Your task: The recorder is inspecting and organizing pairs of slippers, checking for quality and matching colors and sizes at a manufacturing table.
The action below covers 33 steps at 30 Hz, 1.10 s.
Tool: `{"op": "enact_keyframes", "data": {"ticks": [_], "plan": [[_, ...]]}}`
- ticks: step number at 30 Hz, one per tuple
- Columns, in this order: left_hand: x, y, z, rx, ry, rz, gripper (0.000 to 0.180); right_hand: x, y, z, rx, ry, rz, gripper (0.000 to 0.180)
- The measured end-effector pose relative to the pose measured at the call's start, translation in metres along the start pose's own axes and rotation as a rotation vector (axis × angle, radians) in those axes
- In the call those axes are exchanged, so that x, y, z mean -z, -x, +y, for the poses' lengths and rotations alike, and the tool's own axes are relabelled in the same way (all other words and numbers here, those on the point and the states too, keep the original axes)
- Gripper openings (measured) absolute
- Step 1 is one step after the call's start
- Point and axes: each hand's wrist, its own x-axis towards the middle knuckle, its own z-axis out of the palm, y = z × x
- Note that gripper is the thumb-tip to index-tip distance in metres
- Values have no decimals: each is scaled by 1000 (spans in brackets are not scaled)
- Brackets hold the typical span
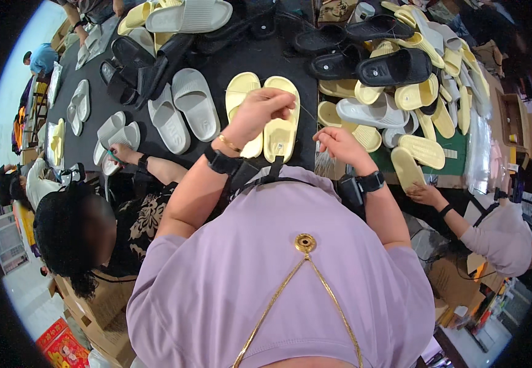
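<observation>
Left hand [258, 110] raised over the black table [260, 58], fingers pinched together above the pair of pale yellow slides [264, 113]. It seems to nip a thin thread or tie, too fine to tell for sure. The pair lies directly under this hand, touching side by side, long axes running away from the body, toes toward the far side.

Right hand [338, 144] sits just right of the pair at the near table edge, fingers loosely curled, nothing clearly held. The left hand is the nearer one to the slides.

The slides look soft, moulded, thick-soled, ribbed footbeds, a matched pair. A grey pair [183, 110] lies left of them; a heap of yellow, grey and black slides [401, 80] lies to the right.
</observation>
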Motion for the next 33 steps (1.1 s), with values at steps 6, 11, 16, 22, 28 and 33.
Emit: {"op": "enact_keyframes", "data": {"ticks": [6,11,16,22,28,33], "plan": [[50,17,-3,-91,362,81,27,-27,-9,-20,456,329,391,22],[66,33,-16,9,87,198,24,-56,-20,-23,537,698,153,17],[82,44,-50,172,-331,282,26,-70,-46,0,289,893,-235,25],[100,49,-85,421,-661,179,31,-77,-50,-1,239,885,-394,27],[99,46,-90,466,-787,113,31,-77,-43,-24,450,918,-341,25],[102,38,-88,437,-831,148,31,-80,-43,-21,491,944,-328,24]]}}
